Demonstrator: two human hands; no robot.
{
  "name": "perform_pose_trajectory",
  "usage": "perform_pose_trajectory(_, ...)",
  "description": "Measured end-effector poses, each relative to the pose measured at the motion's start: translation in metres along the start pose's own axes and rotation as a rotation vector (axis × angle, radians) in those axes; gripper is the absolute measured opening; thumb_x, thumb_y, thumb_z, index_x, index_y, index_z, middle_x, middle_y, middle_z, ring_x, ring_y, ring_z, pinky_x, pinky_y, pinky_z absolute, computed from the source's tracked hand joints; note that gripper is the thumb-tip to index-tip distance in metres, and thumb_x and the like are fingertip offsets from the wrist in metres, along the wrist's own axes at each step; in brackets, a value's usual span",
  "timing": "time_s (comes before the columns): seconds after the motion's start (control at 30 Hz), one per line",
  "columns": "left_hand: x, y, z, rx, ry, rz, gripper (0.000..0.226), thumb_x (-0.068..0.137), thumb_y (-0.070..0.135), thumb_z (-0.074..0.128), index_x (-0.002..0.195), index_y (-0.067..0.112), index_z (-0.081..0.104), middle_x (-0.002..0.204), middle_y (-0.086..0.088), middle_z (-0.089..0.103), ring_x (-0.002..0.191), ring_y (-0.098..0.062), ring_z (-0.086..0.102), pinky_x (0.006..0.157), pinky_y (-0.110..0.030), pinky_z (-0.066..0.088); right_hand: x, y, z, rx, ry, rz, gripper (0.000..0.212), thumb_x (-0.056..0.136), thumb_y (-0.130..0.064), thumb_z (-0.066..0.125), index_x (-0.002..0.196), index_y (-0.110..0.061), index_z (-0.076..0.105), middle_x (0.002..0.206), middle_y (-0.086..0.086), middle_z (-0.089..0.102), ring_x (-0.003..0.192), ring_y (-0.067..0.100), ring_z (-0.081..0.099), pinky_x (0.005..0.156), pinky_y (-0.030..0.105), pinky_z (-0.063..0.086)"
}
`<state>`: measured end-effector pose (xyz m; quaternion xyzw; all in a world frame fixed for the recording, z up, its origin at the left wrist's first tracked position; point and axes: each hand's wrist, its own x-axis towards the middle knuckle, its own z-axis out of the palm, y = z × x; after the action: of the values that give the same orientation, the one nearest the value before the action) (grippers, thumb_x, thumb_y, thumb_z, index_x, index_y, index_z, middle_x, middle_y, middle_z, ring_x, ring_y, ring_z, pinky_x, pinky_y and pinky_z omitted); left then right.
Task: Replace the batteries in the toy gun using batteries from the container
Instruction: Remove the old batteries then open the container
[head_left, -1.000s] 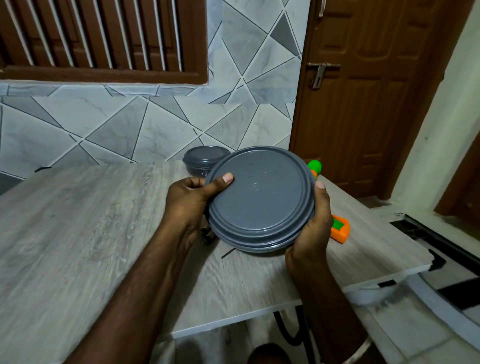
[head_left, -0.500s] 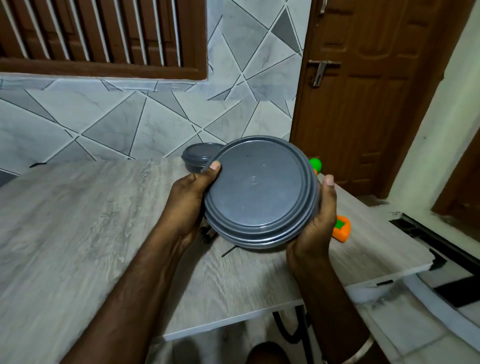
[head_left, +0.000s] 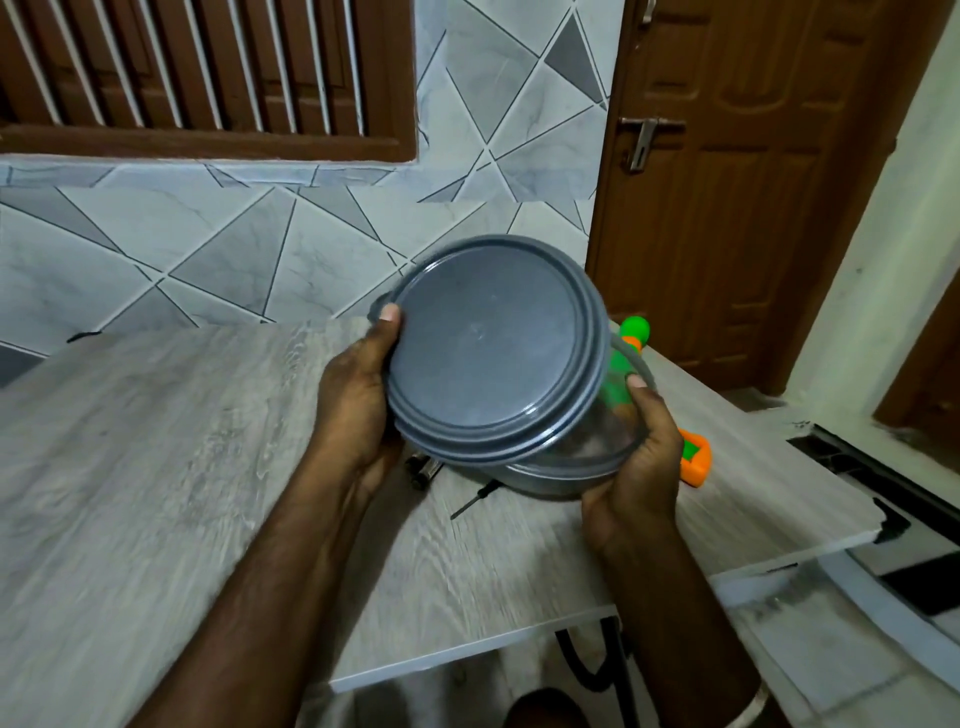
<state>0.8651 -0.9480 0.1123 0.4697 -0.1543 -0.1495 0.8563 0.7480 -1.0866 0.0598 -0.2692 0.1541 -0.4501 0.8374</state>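
Note:
I hold a round grey container above the wooden table (head_left: 156, 467). My left hand (head_left: 358, 405) grips the grey lid (head_left: 493, 348), which has come away and is tilted toward me. My right hand (head_left: 639, 467) grips the translucent bowl (head_left: 582, 457) of the container below and to the right of the lid. What lies inside the bowl is hidden. An orange and green toy gun (head_left: 693, 457) lies on the table behind my right hand, mostly covered. A dark battery (head_left: 426, 470) lies on the table under the lid.
A thin dark screwdriver tip (head_left: 470, 501) shows on the table below the bowl. The table's right edge (head_left: 779, 556) is close to my right wrist. A tiled wall (head_left: 234, 249) and a brown door (head_left: 753, 208) stand behind the table.
The lid has separated from the bowl: my left hand lifted it up and left while my right hand keeps the bowl. The second grey container behind is now hidden.

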Motion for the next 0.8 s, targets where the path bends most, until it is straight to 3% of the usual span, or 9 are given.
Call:
perform_pose_trajectory(0.1,0.020,0.009,-0.017,-0.027,0.146,0.240,0.025,0.097,0.033,0.065,0.100,0.009,0.068,0.094,-0.005,0.076,0.084,-0.020,0.072,0.077,-0.037,0.059,0.006,-0.002,-0.004,-0.019,0.085,-0.001,0.051,0.087,-0.033,0.064,0.131,-0.008,0.062,0.122,0.017,0.070,0.109,0.040,0.069,0.090,0.055,0.056)
perform_pose_trajectory(0.23,0.034,0.018,-0.033,0.126,0.291,0.405,0.026,0.091,0.048,0.067,0.086,0.024,0.057,0.085,0.003,0.066,0.080,-0.016,0.063,0.071,-0.038,0.052,0.009,0.000,-0.006,-0.055,0.135,0.023,0.060,0.080,-0.039,0.066,0.133,-0.012,0.061,0.128,0.016,0.066,0.100,0.040,0.072,0.069,0.049,0.060)
perform_pose_trajectory(0.33,0.032,0.013,-0.036,0.273,0.378,0.513,0.028,0.092,0.054,0.065,0.086,0.030,0.052,0.086,0.012,0.059,0.078,-0.001,0.057,0.070,-0.030,0.050,0.008,0.004,-0.008,-0.073,0.135,0.036,0.049,0.088,-0.037,0.060,0.132,-0.014,0.062,0.126,0.015,0.068,0.100,0.040,0.072,0.075,0.051,0.060)
perform_pose_trajectory(0.43,0.026,0.014,-0.036,0.423,0.436,0.671,0.024,0.095,0.046,0.064,0.096,0.029,0.048,0.088,0.019,0.055,0.078,0.013,0.055,0.070,-0.012,0.049,0.005,0.005,-0.009,-0.057,0.137,0.088,0.049,0.092,-0.037,0.058,0.133,-0.010,0.060,0.125,0.016,0.069,0.103,0.040,0.071,0.086,0.054,0.057)
perform_pose_trajectory(0.5,0.026,0.013,-0.041,0.616,0.425,0.754,0.029,0.094,0.043,0.068,0.101,0.021,0.049,0.087,0.016,0.055,0.075,0.005,0.054,0.066,-0.017,0.047,0.004,0.003,-0.007,-0.055,0.139,0.082,0.052,0.092,-0.038,0.059,0.135,-0.007,0.058,0.128,0.016,0.067,0.103,0.040,0.071,0.082,0.052,0.058)
perform_pose_trajectory(0.57,0.031,0.010,-0.048,0.907,0.395,0.781,0.028,0.091,0.036,0.071,0.099,0.015,0.055,0.084,0.003,0.060,0.071,-0.009,0.051,0.064,-0.027,0.039,0.004,0.001,-0.004,-0.043,0.139,0.091,0.052,0.094,-0.037,0.058,0.134,-0.005,0.056,0.131,0.016,0.064,0.105,0.041,0.070,0.081,0.050,0.058)
perform_pose_trajectory(0.67,0.043,0.005,-0.055,1.374,0.344,0.709,0.020,0.087,0.028,0.073,0.099,0.015,0.062,0.091,-0.011,0.068,0.086,-0.035,0.059,0.067,-0.036,0.038,0.004,-0.002,0.000,-0.024,0.128,0.124,0.049,0.095,-0.036,0.057,0.132,-0.003,0.056,0.131,0.018,0.063,0.109,0.042,0.067,0.087,0.051,0.056)
perform_pose_trajectory(0.8,0.051,-0.002,-0.062,1.700,0.192,0.537,0.030,0.083,0.031,0.078,0.108,0.016,0.070,0.101,-0.014,0.067,0.105,-0.039,0.055,0.073,-0.042,0.045,0.002,-0.003,0.001,-0.021,0.123,0.124,0.047,0.094,-0.036,0.058,0.130,-0.005,0.059,0.132,0.016,0.063,0.107,0.042,0.068,0.085,0.051,0.057)
